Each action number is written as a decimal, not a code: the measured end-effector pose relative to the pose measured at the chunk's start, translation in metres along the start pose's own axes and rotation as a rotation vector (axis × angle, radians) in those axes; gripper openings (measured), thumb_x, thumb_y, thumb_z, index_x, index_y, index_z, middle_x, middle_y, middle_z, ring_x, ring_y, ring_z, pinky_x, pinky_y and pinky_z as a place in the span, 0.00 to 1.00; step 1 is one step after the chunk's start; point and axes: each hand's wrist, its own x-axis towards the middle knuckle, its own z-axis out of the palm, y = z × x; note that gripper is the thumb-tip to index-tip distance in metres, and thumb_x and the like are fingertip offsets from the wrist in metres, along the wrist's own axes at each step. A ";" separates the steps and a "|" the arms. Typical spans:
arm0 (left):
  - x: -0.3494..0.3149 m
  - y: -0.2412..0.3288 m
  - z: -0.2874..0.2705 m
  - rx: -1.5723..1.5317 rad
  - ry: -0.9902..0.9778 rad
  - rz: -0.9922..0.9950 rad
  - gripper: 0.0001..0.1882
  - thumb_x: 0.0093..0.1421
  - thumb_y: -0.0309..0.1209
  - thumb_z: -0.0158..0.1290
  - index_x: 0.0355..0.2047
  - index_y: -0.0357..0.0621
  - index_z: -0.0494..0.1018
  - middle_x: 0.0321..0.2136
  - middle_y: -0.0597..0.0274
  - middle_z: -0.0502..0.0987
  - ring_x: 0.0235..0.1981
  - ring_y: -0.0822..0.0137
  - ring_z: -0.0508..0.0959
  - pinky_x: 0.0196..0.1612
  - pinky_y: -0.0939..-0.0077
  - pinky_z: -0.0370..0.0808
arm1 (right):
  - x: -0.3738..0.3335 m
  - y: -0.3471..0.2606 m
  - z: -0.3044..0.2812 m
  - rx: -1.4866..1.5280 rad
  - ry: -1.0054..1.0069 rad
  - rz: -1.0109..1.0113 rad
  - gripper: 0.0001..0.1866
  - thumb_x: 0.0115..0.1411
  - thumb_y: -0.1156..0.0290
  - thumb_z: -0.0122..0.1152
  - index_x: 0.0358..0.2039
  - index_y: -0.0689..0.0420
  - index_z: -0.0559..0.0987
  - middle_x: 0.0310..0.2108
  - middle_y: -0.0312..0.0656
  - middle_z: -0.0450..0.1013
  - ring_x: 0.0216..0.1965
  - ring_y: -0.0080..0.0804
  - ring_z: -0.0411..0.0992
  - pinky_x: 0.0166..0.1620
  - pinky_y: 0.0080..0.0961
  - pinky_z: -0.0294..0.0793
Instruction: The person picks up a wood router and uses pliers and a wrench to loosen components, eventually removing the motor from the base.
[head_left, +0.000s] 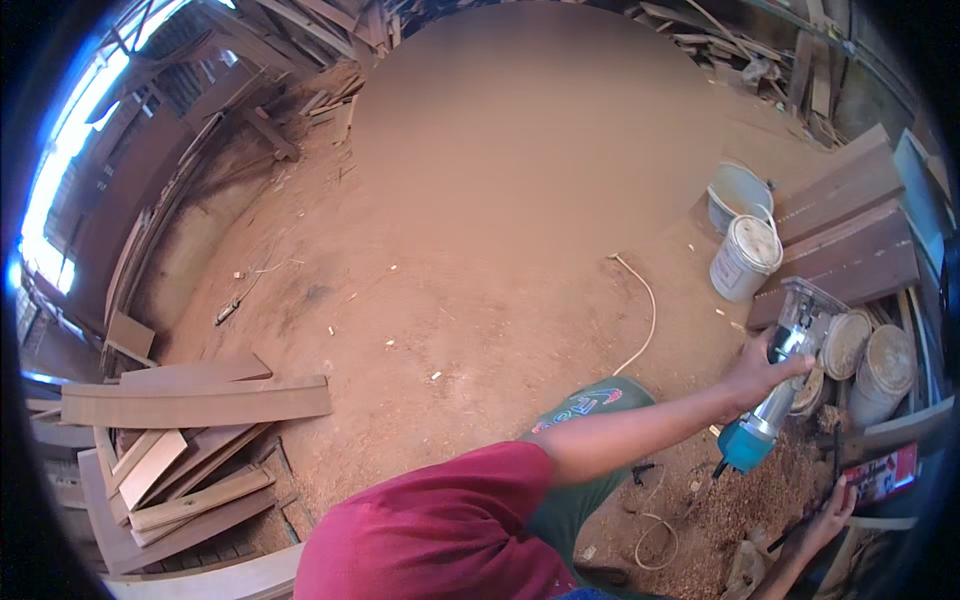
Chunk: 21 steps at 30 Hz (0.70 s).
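Observation:
My left hand (765,375) is wrapped round the silver body of a trim router (785,385), which has a teal cap at its lower end and a clear base at its upper end. It is held tilted, off the ground, in front of the white buckets. At the lower right, my right hand (828,522) has its fingers curled beside a dark, thin rod-like thing and the edge of a red and white box (882,474). What those fingers grip is too small to make out.
Lidded buckets (746,258) and brown boards (850,240) stand at the right. Wood shavings (790,480) and a pale cable (652,318) lie on the ground. Cut planks (200,402) are piled at the left. A smooth blur hides the upper middle.

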 end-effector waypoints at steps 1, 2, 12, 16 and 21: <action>0.003 0.002 0.002 0.000 -0.005 0.012 0.37 0.55 0.50 0.64 0.57 0.43 0.65 0.45 0.60 0.73 0.45 0.68 0.73 0.51 0.69 0.71 | 0.004 0.000 -0.004 0.041 -0.012 0.016 0.29 0.63 0.54 0.64 0.59 0.54 0.69 0.35 0.30 0.68 0.26 0.16 0.61 0.26 0.15 0.59; 0.006 0.005 0.004 0.001 -0.009 0.023 0.37 0.55 0.50 0.64 0.57 0.42 0.65 0.45 0.60 0.73 0.46 0.68 0.72 0.53 0.69 0.69 | 0.008 0.000 -0.009 0.082 -0.024 0.033 0.29 0.62 0.54 0.65 0.58 0.54 0.69 0.33 0.31 0.68 0.25 0.15 0.63 0.24 0.14 0.59; -0.001 0.029 -0.016 0.011 0.045 0.121 0.42 0.54 0.49 0.64 0.61 0.37 0.61 0.49 0.57 0.73 0.50 0.66 0.71 0.57 0.67 0.68 | -0.043 -0.068 0.037 0.315 -0.295 0.245 0.11 0.70 0.62 0.51 0.32 0.54 0.70 0.25 0.35 0.67 0.19 0.20 0.62 0.17 0.17 0.60; -0.015 0.050 -0.033 0.113 0.106 0.154 0.46 0.53 0.52 0.65 0.60 0.33 0.60 0.51 0.54 0.72 0.53 0.63 0.70 0.60 0.66 0.66 | -0.033 -0.059 0.055 0.279 -0.366 0.247 0.11 0.69 0.64 0.50 0.31 0.56 0.71 0.21 0.36 0.66 0.15 0.21 0.59 0.16 0.17 0.59; -0.027 0.067 -0.056 0.141 0.199 0.171 0.45 0.52 0.53 0.65 0.60 0.35 0.62 0.50 0.55 0.72 0.53 0.64 0.71 0.60 0.67 0.65 | -0.059 -0.079 0.093 0.271 -0.369 0.202 0.08 0.68 0.69 0.50 0.36 0.59 0.73 0.26 0.39 0.69 0.18 0.22 0.61 0.17 0.17 0.59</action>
